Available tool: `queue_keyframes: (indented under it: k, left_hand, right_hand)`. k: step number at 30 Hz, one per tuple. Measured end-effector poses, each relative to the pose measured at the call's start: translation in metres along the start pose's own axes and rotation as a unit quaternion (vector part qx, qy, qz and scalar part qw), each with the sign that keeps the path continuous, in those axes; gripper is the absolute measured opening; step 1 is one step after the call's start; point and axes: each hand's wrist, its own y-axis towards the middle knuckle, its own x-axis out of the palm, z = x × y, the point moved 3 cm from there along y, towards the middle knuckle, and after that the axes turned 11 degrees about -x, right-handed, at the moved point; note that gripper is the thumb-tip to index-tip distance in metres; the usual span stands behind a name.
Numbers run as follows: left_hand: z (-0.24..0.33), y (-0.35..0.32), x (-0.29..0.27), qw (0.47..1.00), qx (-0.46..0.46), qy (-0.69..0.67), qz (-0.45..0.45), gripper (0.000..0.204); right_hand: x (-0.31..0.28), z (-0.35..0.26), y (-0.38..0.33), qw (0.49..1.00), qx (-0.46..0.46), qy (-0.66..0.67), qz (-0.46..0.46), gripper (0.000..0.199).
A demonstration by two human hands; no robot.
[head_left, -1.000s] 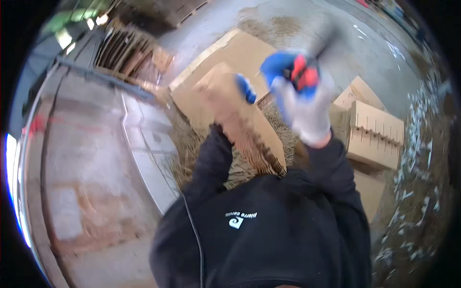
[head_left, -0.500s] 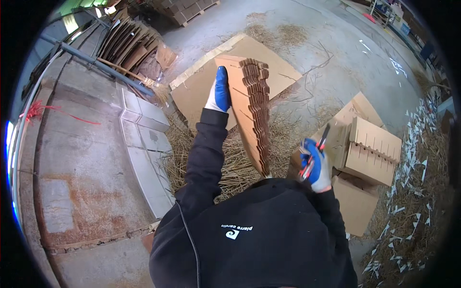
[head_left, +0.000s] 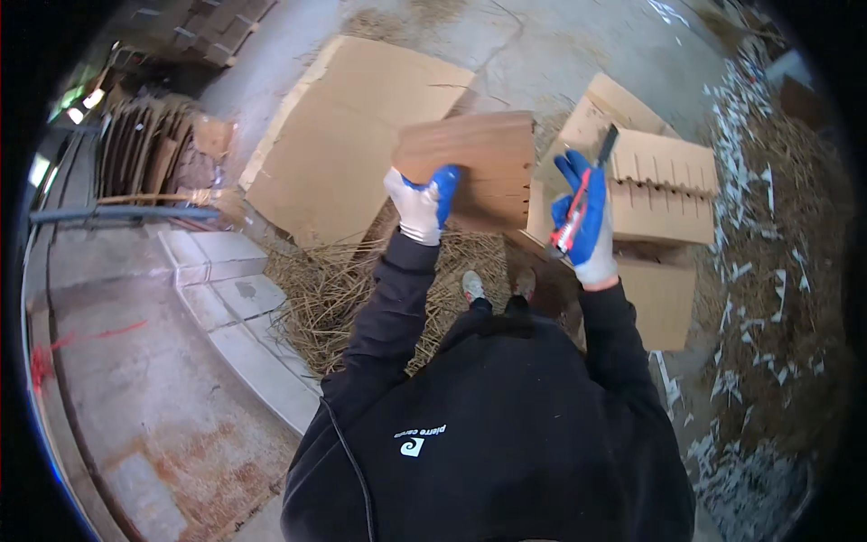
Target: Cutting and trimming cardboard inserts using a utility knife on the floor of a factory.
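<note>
My left hand (head_left: 423, 206), in a white glove with blue-coated fingers, grips a bundle of slotted cardboard pieces (head_left: 492, 163). The thumb lies across its brown flat face, and small notches show along its right edge. In my right hand (head_left: 591, 230), gloved the same way, is a red and black utility knife (head_left: 566, 233), its dark end pointing up and away. Some of the right hand's fingers stretch out beside it. Just beyond that hand sits a stack of slotted cardboard pieces (head_left: 664, 167), with a row of notches along its middle.
A large flat cardboard sheet (head_left: 361, 117) lies on the floor ahead. Dry straw (head_left: 334, 312) is spread around my feet. More cardboard (head_left: 664, 298) lies at the right, near white scraps (head_left: 745, 271). At the left are a pale block ledge (head_left: 239, 298) and stacked cardboard (head_left: 149, 144).
The bundle has turned from notched edge up to flat face up, and my left hand has come lower and nearer. My right hand has risen with the knife. The whole view has shifted.
</note>
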Motion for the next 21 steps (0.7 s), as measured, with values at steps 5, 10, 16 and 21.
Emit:
queue_keyframes:
  k: [5, 10, 16, 21]
  left_hand:
    - [-0.086, -0.057, 0.062, 0.990, -0.125, -0.058, 0.009, 0.080]
    - [-0.150, -0.095, 0.082, 0.993, -0.110, 0.002, -0.049, 0.088]
    - [-0.152, -0.097, 0.070, 0.985, -0.040, 0.122, -0.115, 0.065]
    - [-0.140, -0.092, 0.071, 0.989, -0.043, 0.098, -0.100, 0.055]
  right_hand:
    - [-0.050, 0.049, 0.012, 0.997, 0.075, 0.013, 0.028, 0.055]
    - [-0.129, 0.119, -0.017, 0.985, 0.157, -0.075, -0.014, 0.041]
    - [-0.119, 0.123, -0.031, 0.985, 0.162, -0.046, 0.029, 0.038]
    - [-0.105, 0.113, -0.009, 0.989, 0.107, -0.071, 0.075, 0.035]
